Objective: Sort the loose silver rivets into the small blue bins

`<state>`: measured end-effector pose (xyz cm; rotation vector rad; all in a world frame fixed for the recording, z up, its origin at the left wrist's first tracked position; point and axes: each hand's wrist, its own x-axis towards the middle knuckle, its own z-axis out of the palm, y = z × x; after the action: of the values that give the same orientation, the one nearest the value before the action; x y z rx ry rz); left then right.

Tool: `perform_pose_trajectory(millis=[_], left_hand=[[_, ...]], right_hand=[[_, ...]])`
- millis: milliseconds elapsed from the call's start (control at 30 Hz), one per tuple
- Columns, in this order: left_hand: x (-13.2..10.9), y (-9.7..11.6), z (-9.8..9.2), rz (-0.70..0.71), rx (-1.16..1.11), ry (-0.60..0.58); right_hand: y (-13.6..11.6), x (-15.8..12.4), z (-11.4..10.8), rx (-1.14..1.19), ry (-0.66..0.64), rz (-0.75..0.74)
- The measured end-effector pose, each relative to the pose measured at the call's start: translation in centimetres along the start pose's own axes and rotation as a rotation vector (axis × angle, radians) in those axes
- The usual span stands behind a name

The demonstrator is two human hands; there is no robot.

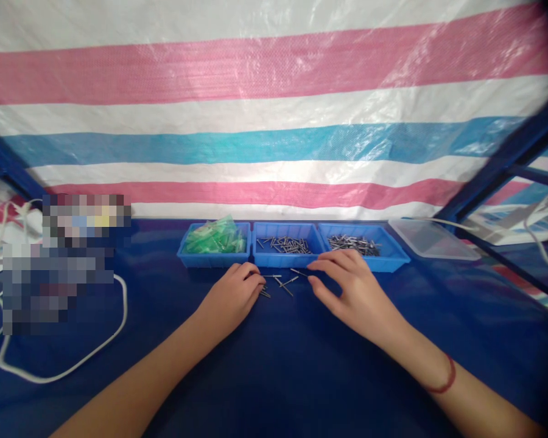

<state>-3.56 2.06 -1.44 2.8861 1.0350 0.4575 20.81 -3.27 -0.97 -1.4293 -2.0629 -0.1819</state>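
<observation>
Over the blue table, my left hand (232, 295) is closed, thumb and fingers pinched on the thin end of a blind rivet (271, 276). My right hand (354, 289) has thumb and index finger close together at the stem of another silver blind rivet (298, 272), which points left from the fingertips. Between the hands a few loose blind rivets (284, 286) lie on the table, some partly hidden by my left fingers. Just behind stand a middle blue bin (285, 261) of rivets and a right blue bin (388, 263) holding more rivets or similar metal pins.
The left blue bin (214, 261) holds small green plastic bags (217, 236). A clear plastic lid (433, 238) lies at the back right. A white cable (125, 304) loops at left beside a blurred-out area. Striped sheeting (265, 146) hangs behind the table.
</observation>
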Motion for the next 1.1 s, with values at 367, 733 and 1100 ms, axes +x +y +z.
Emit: perform_pose_trajectory(millis=[367, 733, 1100], left_hand=[[0.4, 1.1, 0.0, -0.032, 0.073, -0.04], [0.5, 1.5, 0.5, -0.03, -0.153, 0.025], [0.6, 1.8, 0.5, 0.01, -0.074, -0.059]], right_hand=[[-1.9, -0.2, 0.5, 0.189, -0.192, -0.07], [-2.2, -0.4, 0.8, 0.268, -0.197, -0.083], [-2.2, -0.5, 1.2, 0.318, -0.218, -0.057]])
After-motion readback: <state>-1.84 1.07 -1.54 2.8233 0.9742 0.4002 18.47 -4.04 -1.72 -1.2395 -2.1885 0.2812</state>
